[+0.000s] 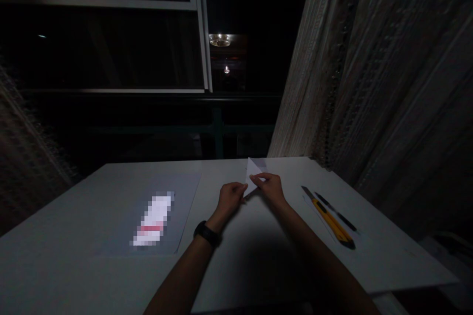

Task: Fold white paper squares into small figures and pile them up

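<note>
A small white piece of folded paper point(252, 170), with a pointed top, is held up above the far middle of the table. My left hand point(232, 197) pinches its lower left corner between thumb and finger; a dark band circles that wrist. Against the paper's right side, my right hand point(270, 187) is closed in a pinch too. Part of the paper is hidden behind the right fingers. To the right of my hands lie a yellow utility knife point(330, 221) with its blade out and a dark pen point(336, 211).
A white table point(74, 216) spans the view. At left, a pixelated bright screen-like shape point(153, 219) lies on a large pale sheet point(188, 202). Curtains point(306, 83) hang at both sides. Beyond the table are a railing point(218, 128) and a dark window point(111, 44).
</note>
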Demonstrator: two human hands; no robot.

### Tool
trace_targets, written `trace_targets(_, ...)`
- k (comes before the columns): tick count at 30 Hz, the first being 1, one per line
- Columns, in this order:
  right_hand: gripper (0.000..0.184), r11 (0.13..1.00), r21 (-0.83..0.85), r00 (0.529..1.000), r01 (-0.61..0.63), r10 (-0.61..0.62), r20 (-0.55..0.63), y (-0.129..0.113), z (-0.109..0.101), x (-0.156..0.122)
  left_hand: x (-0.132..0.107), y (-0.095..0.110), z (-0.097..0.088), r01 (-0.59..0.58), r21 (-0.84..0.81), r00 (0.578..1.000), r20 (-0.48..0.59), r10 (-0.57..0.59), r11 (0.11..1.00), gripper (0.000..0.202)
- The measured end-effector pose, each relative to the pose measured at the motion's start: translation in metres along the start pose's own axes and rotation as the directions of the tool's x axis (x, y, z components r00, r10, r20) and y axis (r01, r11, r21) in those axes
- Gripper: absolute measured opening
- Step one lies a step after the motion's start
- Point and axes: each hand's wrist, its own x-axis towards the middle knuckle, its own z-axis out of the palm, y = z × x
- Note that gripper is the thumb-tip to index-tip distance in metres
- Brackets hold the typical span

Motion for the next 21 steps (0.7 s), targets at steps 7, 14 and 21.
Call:
trace_targets(7, 0.019, 1.000, -0.009, 0.994, 0.022, -0.022, -0.103, -0.003, 0.006, -0.006, -0.012, 0.012, 0.007, -0.013, -0.006, 0.992, -0.125, 0.012, 1.000, 0.036)
trace_targets(14, 0.027, 0.940, 0.328, 0.970, -0.092, 0.159, -0.182, -0.007, 0.016, -0.015, -0.026, 0.021, 0.019, -0.175, -0.094, 0.954, -0.263, 0.145, 0.980, 0.031)
trace_targets(21, 0.027, 0.830, 0.532, 0.948, -0.168, 0.284, -0.143, -0.025, 0.023, -0.026, -0.025, 0.020, 0.017, -0.247, -0.014, 0.916, -0.331, 0.229, 0.969, 0.028)
